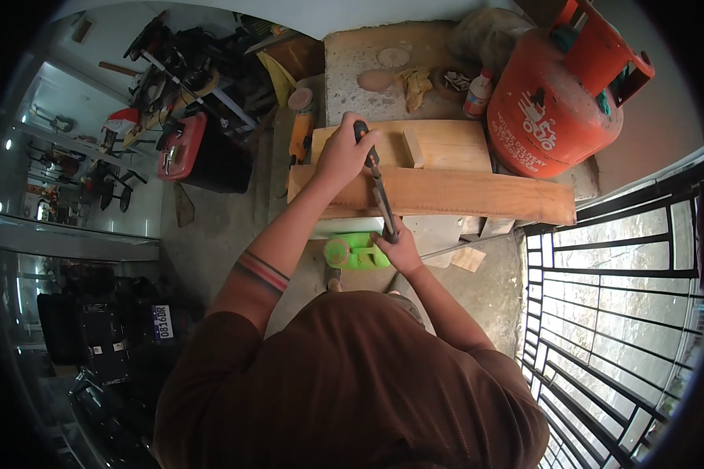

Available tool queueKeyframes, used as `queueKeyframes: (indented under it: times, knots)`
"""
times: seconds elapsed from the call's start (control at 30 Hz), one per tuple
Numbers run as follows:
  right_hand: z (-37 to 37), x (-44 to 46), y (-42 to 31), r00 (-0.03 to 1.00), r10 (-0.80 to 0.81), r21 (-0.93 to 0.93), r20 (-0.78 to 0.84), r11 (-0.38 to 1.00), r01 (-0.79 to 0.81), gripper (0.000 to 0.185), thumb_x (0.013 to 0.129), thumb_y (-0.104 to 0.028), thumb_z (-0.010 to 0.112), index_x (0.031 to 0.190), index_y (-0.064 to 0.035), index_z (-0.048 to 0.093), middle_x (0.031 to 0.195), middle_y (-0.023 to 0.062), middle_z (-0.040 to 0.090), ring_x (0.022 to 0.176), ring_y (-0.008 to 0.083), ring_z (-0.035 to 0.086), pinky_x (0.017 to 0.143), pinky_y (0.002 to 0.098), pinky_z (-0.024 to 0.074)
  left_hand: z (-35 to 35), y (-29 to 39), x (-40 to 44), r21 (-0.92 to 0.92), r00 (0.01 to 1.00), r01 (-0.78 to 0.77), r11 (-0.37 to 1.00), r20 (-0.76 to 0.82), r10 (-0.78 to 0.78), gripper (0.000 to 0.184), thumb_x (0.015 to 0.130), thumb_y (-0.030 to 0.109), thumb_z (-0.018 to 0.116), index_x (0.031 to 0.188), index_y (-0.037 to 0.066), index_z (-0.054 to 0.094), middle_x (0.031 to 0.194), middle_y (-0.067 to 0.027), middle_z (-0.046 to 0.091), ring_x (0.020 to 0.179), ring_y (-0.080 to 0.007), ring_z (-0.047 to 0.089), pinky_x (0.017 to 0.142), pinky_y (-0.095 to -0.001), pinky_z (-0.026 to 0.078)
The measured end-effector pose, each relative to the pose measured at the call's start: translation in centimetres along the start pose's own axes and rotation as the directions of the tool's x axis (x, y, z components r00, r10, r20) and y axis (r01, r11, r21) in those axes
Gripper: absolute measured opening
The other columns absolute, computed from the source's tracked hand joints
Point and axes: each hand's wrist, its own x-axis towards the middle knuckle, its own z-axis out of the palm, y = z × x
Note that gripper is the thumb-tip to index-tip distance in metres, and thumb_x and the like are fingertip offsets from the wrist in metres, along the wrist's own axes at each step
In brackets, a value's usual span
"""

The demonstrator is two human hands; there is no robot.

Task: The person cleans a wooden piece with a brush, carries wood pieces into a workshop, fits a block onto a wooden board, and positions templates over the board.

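Note:
A long narrow tool (382, 195) with a black-and-orange handle and a grey metal shaft lies across the near plank (461, 193). Its exact kind is unclear from above. My left hand (347, 153) is closed at the handle end, over the boards. Below the plank's near edge, my right hand (402, 248) grips the tool's dark lower end. Behind the plank lies a wider pale board (465, 144), with a small wood block (412, 148) on it. A bright green container (357, 250) sits low beside my right hand.
A large orange gas cylinder (551, 102) stands at the right of the worktop, beside a small bottle (478, 94). A yellow cloth (416, 87) and a bowl (450, 80) lie behind the boards. A barred metal gate (610, 305) is at right, a red-lidded bin (184, 147) at left.

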Motion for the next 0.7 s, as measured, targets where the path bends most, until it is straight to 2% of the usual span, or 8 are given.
queueKeyframes:
  times: [0.03,0.13,0.23,0.4,0.43,0.5,0.6,0.7]
  knots:
    - [0.1,0.1,0.3,0.996,0.094,-0.046,-0.009,0.995,-0.094,0.04,0.098,-0.015,0.082,0.133,-0.0016,0.067,0.106,0.0135,0.076,0.1,0.021,0.068,0.092,0.0373,0.0546,-0.1,0.6,-0.6,0.03,1.0,-0.029,0.999,-0.002,0.029,0.03,0.109,0.028,0.073,0.121,0.007,0.056,0.088,-0.0088,0.068,0.082,-0.0198,0.072,0.075,-0.0374,0.056]
    - [0.0,-1.2,0.0,0.997,-0.067,-0.006,-0.042,0.998,0.066,0.032,0.1,-0.014,0.079,0.128,-0.0019,0.07,0.099,0.0129,0.074,0.091,0.0197,0.066,0.087,0.0364,0.055,-0.7,2.2,-2.2,0.097,0.995,-0.099,0.99,-0.007,0.1,0.029,0.109,0.026,0.073,0.12,0.006,0.055,0.086,-0.0095,0.068,0.078,-0.0199,0.071,0.072,-0.0369,0.056]
    - [0.6,-1.9,0.6,0.995,-0.078,0.08,-0.058,0.993,0.082,0.026,0.1,-0.012,0.077,0.124,-0.0019,0.072,0.094,0.0138,0.072,0.085,0.0198,0.065,0.083,0.0371,0.0553,-0.5,1.6,-3.8,0.08,0.993,-0.116,0.99,0.005,0.116,0.027,0.109,0.023,0.073,0.12,0.006,0.055,0.084,-0.0094,0.068,0.073,-0.0202,0.071,0.069,-0.0365,0.055]
    - [0.4,-5.2,0.2,0.997,0.052,-0.064,-0.05,0.996,-0.055,0.025,0.099,-0.012,0.079,0.121,-0.0034,0.071,0.092,0.0114,0.071,0.086,0.017,0.063,0.083,0.0369,0.055,-1.3,0.7,-6.1,0.096,0.961,-0.273,0.957,-0.021,0.276,0.026,0.108,0.019,0.074,0.122,0.006,0.057,0.078,-0.0081,0.067,0.071,-0.0203,0.073,0.066,-0.0365,0.055]
    - [0.3,-6.1,0.2,0.995,0.089,-0.101,-0.045,0.991,-0.093,0.028,0.098,-0.013,0.079,0.123,-0.0041,0.07,0.093,0.0101,0.071,0.087,0.0163,0.062,0.084,0.037,0.055,-1.4,0.4,-6.7,0.084,0.958,-0.283,0.955,-0.012,0.285,0.029,0.107,0.022,0.075,0.123,0.007,0.057,0.078,-0.0092,0.067,0.07,-0.0244,0.073,0.065,-0.0383,0.054]
    - [0.6,-8.4,-1.0,0.992,0.029,0.032,-0.12,0.999,-0.025,0.035,0.097,-0.013,0.082,0.127,-0.0059,0.067,0.096,0.0077,0.069,0.09,0.0154,0.061,0.085,0.0356,0.0544,-1.7,-0.3,-8.2,0.062,0.954,-0.299,0.952,-0.007,0.3,0.034,0.106,0.026,0.077,0.125,0.008,0.056,0.078,-0.0113,0.067,0.069,-0.0326,0.073,0.063,-0.0418,0.054]
    - [0.9,-10.9,-2.4,0.994,0.053,0.155,-0.092,0.987,-0.038,0.054,0.095,-0.012,0.084,0.141,-0.0078,0.057,0.109,0.0037,0.064,0.098,0.0156,0.06,0.091,0.0341,0.0525,-3.7,-1.3,-10.9,0.055,0.975,-0.221,0.974,0.042,0.219,0.027,0.106,0.018,0.076,0.124,0.006,0.059,0.08,-0.0087,0.068,0.071,-0.0199,0.072,0.065,-0.0365,0.054]
    - [1.7,-13.4,-5.4,0.995,0.094,0.289,-0.032,0.954,-0.081,0.057,0.096,-0.014,0.082,0.145,-0.0072,0.053,0.113,0.0035,0.061,0.101,0.0162,0.06,0.095,0.0346,0.0516,-7.0,-5.0,-13.5,-0.006,0.982,-0.159,0.987,0.103,0.159,0.028,0.107,0.018,0.075,0.125,0.006,0.057,0.082,-0.0067,0.069,0.074,-0.0171,0.072,0.067,-0.0356,0.055]
